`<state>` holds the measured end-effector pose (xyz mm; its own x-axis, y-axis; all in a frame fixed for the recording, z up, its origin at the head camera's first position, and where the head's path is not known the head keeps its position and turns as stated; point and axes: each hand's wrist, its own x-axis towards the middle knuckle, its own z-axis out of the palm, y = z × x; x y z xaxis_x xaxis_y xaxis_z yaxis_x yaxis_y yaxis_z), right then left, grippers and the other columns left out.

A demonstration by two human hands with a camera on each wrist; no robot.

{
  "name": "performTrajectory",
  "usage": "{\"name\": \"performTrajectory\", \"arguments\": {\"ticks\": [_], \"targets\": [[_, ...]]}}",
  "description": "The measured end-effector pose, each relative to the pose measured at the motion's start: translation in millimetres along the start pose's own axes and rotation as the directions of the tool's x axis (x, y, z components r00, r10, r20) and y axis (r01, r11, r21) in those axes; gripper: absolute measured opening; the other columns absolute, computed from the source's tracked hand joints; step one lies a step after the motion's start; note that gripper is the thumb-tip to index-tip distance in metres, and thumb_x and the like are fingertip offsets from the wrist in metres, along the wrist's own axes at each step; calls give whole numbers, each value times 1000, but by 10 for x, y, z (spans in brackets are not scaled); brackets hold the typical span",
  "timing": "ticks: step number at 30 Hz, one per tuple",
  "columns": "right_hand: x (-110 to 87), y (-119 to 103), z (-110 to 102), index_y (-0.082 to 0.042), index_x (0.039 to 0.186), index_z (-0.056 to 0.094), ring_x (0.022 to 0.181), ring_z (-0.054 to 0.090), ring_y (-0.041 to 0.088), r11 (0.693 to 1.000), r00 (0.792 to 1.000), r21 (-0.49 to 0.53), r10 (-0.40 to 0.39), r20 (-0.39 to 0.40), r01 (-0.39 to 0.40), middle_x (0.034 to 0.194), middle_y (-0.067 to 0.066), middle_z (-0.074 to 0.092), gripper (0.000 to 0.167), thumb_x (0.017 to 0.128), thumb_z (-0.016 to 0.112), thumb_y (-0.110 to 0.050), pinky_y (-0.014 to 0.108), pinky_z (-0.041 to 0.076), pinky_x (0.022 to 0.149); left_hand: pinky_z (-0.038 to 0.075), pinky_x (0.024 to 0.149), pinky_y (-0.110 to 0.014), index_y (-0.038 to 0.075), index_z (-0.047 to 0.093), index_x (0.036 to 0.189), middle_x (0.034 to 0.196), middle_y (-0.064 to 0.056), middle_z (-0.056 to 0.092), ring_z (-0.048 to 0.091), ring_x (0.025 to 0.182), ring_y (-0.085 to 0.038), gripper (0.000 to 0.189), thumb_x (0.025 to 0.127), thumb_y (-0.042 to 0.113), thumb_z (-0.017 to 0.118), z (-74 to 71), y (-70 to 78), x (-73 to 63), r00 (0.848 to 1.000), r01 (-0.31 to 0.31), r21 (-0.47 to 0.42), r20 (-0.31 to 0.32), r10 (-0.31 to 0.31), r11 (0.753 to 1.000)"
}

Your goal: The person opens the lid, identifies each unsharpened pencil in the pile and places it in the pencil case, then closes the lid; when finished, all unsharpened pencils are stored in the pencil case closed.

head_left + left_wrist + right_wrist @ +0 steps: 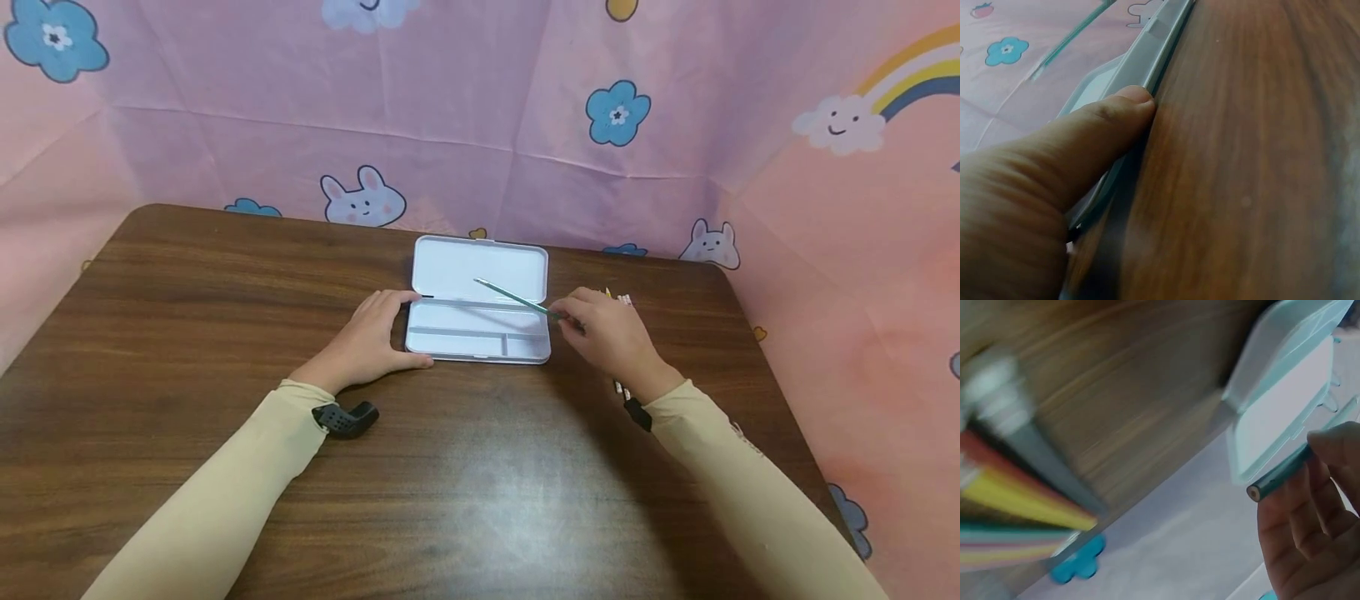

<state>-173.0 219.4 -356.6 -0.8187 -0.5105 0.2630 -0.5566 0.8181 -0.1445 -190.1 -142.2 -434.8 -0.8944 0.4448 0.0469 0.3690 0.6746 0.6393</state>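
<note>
A white pencil case (453,343) lies on the table with its lid (457,262) tipped back. My left hand (367,340) holds its left end, thumb along the front edge and fingers by the hinge. The left wrist view shows the thumb (1107,122) pressed on the case's rim. Above the right half of the case, my right hand (611,337) pinches a green pencil (513,296) near one end. The pencil slants up and left over the lid. In the right wrist view, its flat wooden end (1254,492) pokes out past the fingers.
Several coloured pencils (1029,500) lie on the table right of the case, mostly hidden under my right hand in the head view. The case has a long back compartment and a divided front one. A patterned cloth (450,125) hangs behind the brown table (450,467).
</note>
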Motion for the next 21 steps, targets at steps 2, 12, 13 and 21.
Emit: {"name": "performTrajectory", "arguments": {"ticks": [2, 12, 13, 21], "targets": [[86, -85, 40, -10, 110, 78, 80, 64, 18, 1000, 1000, 8, -19, 18, 18, 100, 4, 72, 20, 92, 73, -4, 35, 55, 62, 11, 128, -55, 7, 35, 157, 157, -16, 40, 30, 151, -34, 103, 81, 53, 86, 6, 3, -3, 1000, 1, -6, 0, -1, 1000], [404, -327, 235, -16, 113, 81, 82, 64, 14, 997, 988, 5, -81, 132, 81, 102, 1, 73, 19, 98, 70, -11, 32, 54, 63, 14, 127, -56, 8, 35, 157, 157, -15, 40, 29, 150, -34, 102, 81, 54, 85, 4, 6, -13, 1000, 6, -7, -11, -6, 1000], [423, -335, 248, -16, 113, 81, 83, 64, 14, 997, 986, 4, -81, 147, 81, 102, 0, 73, 19, 98, 70, -12, 32, 55, 63, 14, 127, -56, 8, 35, 157, 157, -15, 40, 29, 151, -34, 102, 81, 54, 85, 5, 5, -14, 1000, 5, -5, -9, -5, 1000], [536, -347, 331, -18, 115, 81, 89, 68, 15, 997, 971, 9, -71, 227, 71, 104, 0, 74, 23, 100, 66, -10, 35, 57, 67, 12, 127, -58, 9, 35, 158, 158, -14, 39, 27, 152, -35, 103, 80, 56, 85, 14, 0, -19, 1000, 3, -6, -6, -3, 1000]]}}
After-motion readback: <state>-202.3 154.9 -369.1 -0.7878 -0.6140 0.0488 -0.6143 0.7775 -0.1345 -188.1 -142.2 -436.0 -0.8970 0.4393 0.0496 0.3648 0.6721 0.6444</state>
